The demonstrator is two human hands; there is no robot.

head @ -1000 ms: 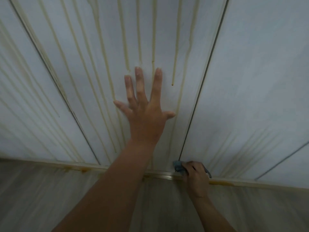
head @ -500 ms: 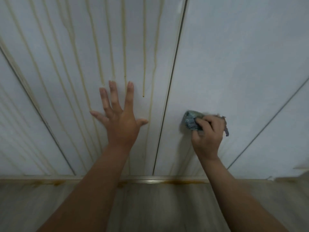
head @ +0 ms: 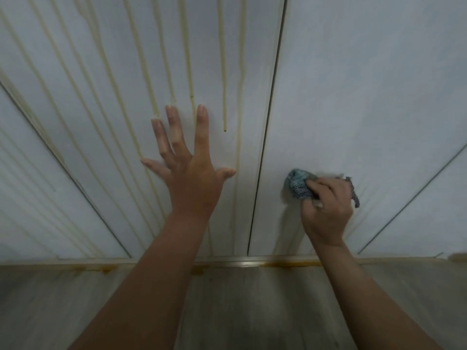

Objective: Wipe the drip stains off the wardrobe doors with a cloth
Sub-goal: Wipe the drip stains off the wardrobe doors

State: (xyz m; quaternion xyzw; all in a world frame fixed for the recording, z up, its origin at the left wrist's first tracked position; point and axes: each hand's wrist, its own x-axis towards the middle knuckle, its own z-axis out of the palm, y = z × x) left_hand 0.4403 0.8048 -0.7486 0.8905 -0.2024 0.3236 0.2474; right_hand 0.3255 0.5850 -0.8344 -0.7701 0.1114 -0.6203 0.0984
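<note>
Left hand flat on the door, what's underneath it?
The left hand covers white door panel; drip stains run down to its fingertips. Whether they continue beneath the palm is hidden.

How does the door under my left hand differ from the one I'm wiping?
Left door: many yellowish drip streaks; right door: mostly clean, faint streaks low down. Left door bears the flat left hand; right door the right hand gripping a blue cloth. Both are pale panels.
</note>
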